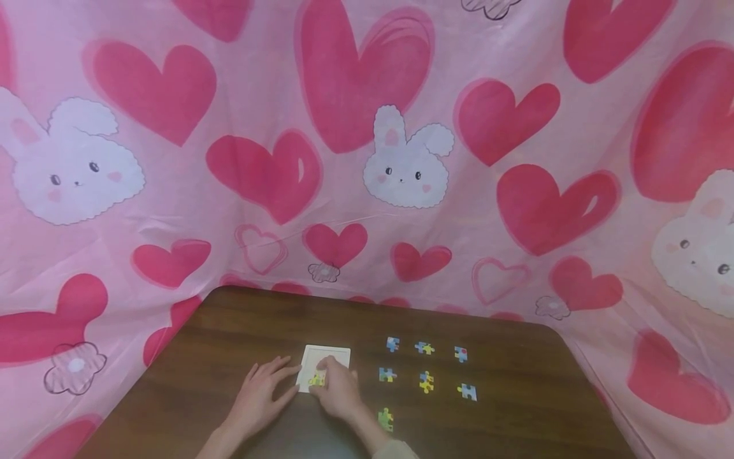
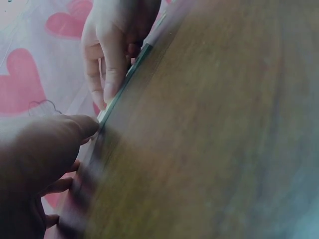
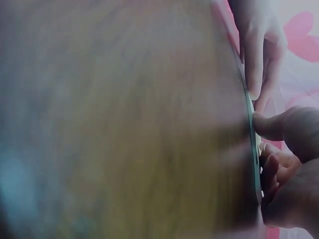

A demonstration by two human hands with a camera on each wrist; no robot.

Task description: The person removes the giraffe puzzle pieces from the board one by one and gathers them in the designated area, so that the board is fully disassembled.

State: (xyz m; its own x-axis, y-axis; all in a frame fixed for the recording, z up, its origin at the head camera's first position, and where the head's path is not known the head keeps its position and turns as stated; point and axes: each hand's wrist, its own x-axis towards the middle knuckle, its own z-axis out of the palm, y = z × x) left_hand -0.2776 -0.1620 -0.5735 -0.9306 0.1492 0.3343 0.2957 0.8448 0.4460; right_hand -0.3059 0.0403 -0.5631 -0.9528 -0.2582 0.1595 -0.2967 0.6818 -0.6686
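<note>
A shallow white puzzle tray [image 1: 306,352] lies on the table in the head view. Over its right side my right hand [image 1: 339,390] reaches in, thumb and index finger bent about a yellow-green puzzle piece [image 1: 315,380] in the lower part of the tray. My left hand [image 1: 259,394] rests at the tray's left edge, fingers spread, with index finger and thumb touching the rim. Both wrist views catch the tray edge-on as a thin strip; there the right thumb [image 3: 268,125] sits at its rim. Part of the tray's inside is hidden by the right hand.
Several loose jigsaw pieces lie apart in rough rows right of the tray, among them a blue-yellow piece [image 1: 426,382] and a green piece [image 1: 385,419] near the right forearm. The brown wooden table [image 1: 516,408] meets a pink heart-patterned cloth [image 1: 344,217] behind and at the sides.
</note>
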